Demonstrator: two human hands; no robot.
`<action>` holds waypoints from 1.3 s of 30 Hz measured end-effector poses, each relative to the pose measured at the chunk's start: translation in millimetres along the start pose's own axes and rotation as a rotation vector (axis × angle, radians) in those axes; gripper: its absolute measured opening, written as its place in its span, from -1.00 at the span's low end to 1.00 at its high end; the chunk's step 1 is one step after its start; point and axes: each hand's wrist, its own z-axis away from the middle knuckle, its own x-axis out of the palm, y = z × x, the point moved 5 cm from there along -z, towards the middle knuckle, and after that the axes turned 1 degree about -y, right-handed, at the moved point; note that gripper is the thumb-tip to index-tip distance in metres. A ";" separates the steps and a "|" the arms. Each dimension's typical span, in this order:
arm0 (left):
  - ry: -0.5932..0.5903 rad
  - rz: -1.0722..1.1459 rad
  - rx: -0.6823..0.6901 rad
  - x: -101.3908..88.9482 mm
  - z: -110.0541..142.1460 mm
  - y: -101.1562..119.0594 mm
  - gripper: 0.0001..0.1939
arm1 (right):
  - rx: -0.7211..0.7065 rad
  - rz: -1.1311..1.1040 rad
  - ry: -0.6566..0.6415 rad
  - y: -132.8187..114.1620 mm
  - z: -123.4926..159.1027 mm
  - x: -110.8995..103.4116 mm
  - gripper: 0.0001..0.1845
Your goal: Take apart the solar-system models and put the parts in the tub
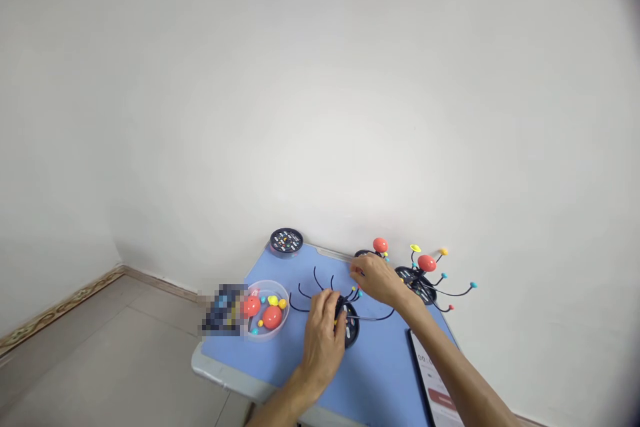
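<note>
L hand [320, 341] is on black round disc base [351, 329], fingers pressed together and wrapped over its edge, so pinching it. Disc looks tilted, not flat on bench [215, 372] (blue top, pale grey rim). Thin black wire arms [303, 291] curve out to the L of it, prob attached, can't confirm. One long wire [377, 317] runs R, passing below R hand [377, 280]. Small cyan + red beads [357, 293] sit on wire tips just above the disc.

R hand fingers are together, tips right beside those beads, above the disc. Can't tell if they're pinching anything.

Rest of bench:
- Transparent round plastic tub [267, 310] L of hands, w/ 2 big red balls [272, 317], yellow pieces [273, 300], small cyan beads [263, 299].
- Pixelated blob [223, 309] just L of tub, touching its edge. Can't ID.
- Flat black disc w/ coloured marks [287, 240] at back edge.
- Built wire model [415, 283] back R: black base, red ball, yellow disc, orange, cyan + red tips on black wires.
- Another red ball [380, 245] on a black base just behind R hand.
- Phone [433, 380] at front R edge, under R forearm, screen lit w/ red button.

Bg: white wall, tiled floor, skirting board L.
</note>
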 end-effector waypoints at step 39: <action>-0.123 -0.286 -0.128 55.9 -30.9 -8.6 -0.80 | -0.079 0.031 -0.096 7.3 -5.6 41.0 -0.76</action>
